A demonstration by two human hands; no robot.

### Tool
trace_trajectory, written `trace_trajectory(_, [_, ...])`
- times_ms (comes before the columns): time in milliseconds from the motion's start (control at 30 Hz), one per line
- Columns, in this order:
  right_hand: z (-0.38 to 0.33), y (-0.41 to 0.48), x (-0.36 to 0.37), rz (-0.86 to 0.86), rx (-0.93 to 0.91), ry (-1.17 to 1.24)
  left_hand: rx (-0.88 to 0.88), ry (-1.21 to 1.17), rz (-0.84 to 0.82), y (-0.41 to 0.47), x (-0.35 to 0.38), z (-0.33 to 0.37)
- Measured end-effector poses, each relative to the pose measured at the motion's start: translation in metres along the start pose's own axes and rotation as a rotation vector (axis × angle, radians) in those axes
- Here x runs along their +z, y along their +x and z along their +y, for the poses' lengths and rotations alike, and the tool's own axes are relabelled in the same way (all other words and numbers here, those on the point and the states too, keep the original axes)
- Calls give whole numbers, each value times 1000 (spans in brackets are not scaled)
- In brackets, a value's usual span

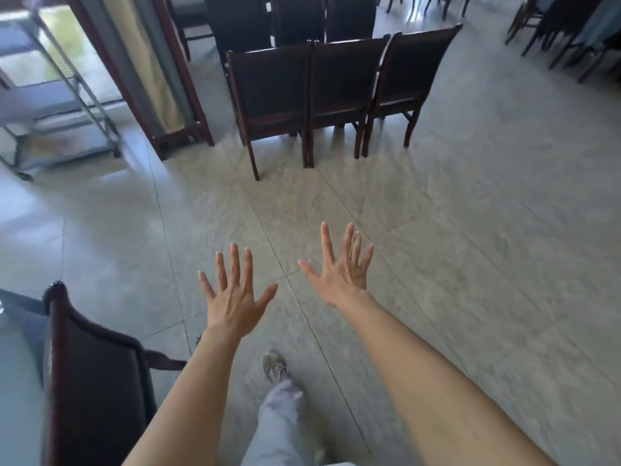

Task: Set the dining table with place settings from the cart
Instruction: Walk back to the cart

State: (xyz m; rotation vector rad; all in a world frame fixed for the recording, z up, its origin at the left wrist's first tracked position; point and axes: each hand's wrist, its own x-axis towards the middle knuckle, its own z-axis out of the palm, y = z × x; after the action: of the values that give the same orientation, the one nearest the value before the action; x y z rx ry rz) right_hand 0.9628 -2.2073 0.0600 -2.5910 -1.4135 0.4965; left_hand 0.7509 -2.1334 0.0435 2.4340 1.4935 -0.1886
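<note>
I have both hands out in front of me and neither one is carrying anything. The left hand (232, 297) and right hand (342, 270) are spread wide with straight fingers, hanging over bare floor (470, 230) and touching nothing. One shoe (274, 366) is planted ahead of me, so I judge I'm between stations, on a walking leg of the job rather than a placing one. The cart (37, 102) stands well off at my far left, near a wooden screen (161, 79). It is blurred, and I cannot tell what its shelves hold. I see no plates, cutlery or glasses anywhere in view. A row of chairs (336, 82) stands ahead, and a lone chair (94, 381) sits close at my lower left. The grey surface beyond it may be the table's edge, but I cannot be sure. With my hands free, I read this step as going to fetch the next items. The next move calls for turning left toward the cart, closing the gap without clipping the near chair, then steadying my view enough to pick out a setting before reaching in.
</note>
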Motion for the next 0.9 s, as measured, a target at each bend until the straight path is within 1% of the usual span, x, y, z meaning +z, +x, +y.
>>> trace_trajectory(267, [-67, 187, -26, 7, -70, -52, -25, -16, 32, 178, -60, -36])
trace_trajectory(500, [-142, 333, -54, 26, -171, -90, -95, -15, 59, 304, -131, -86])
trace_trajectory(700, [-215, 452, -49, 8, -322, -104, -197, -22, 104, 406, -159, -142])
trace_trajectory(900, [-296, 593, -40, 29, -518, -104, -354, -34, 130, 523, -181, -208])
